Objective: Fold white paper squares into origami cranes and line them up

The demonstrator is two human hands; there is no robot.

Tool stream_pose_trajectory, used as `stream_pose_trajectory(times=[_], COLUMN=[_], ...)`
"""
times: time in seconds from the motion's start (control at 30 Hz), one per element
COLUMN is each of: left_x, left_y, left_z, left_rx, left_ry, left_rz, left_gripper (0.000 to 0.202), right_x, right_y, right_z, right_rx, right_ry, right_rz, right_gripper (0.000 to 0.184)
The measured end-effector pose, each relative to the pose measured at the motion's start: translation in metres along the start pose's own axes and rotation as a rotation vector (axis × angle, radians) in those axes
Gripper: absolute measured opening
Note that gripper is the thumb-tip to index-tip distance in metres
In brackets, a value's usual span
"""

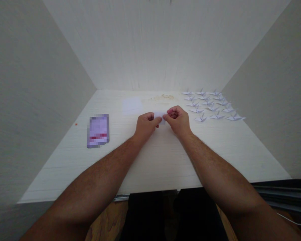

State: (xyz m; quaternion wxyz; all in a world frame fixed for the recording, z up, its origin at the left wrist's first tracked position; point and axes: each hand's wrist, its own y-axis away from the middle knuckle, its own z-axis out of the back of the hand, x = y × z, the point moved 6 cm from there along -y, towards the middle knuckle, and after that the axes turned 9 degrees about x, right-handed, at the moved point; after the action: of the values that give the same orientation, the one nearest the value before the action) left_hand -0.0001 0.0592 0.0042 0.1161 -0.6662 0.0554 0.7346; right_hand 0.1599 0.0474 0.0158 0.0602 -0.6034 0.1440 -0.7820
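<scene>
One small white paper piece (158, 114), over the white tabletop (160, 160), about midway between back and front edges. Left hand (145, 126) pinches it; right hand (180, 121) narrow, thumb at paper's right side, can't tell if gripping. Best bet: line edges up, hold the left pinch firm, press any crease evenly.

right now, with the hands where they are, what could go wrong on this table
The left hand pinches the small white paper with the right hand close at its edge; an uneven push might crease it askew. The folded paper birds stand close together just beyond the right hand, so an outward swing could knock some over. The white paper sheet appears to lie loose beyond the left hand and might get brushed aside.
</scene>
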Motion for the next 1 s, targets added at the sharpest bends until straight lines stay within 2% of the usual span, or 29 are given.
stream_pose_trajectory(times=[0.17,0.37,0.6,0.7,0.87,1.0], left_x=[-0.001,-0.001,0.002,0.002,0.003,0.005], left_y=[0.000,0.000,-0.002,-0.002,-0.002,-0.002], left_z=[0.000,-0.001,-0.001,-0.001,-0.001,-0.001], left_rx=[-0.005,0.011,0.021,0.025,0.020,0.017], left_ry=[0.021,0.045,0.074,0.072,0.044,0.083], left_rz=[-0.001,-0.030,-0.033,-0.044,-0.031,-0.006], left_gripper=[0.021,0.022,0.025,0.026,0.026,0.023], right_x=[0.000,0.000,-0.001,-0.002,0.008,0.008], right_y=[0.001,-0.001,-0.001,-0.001,0.003,0.006], right_z=[-0.001,-0.003,-0.004,-0.003,0.001,-0.003], right_rx=[-0.011,0.028,0.058,0.072,-0.005,0.021], right_ry=[0.018,-0.106,-0.136,-0.076,0.156,0.190], right_rz=[0.014,-0.024,-0.041,-0.011,0.172,0.168], right_gripper=[0.023,0.026,0.029,0.024,0.011,0.010])
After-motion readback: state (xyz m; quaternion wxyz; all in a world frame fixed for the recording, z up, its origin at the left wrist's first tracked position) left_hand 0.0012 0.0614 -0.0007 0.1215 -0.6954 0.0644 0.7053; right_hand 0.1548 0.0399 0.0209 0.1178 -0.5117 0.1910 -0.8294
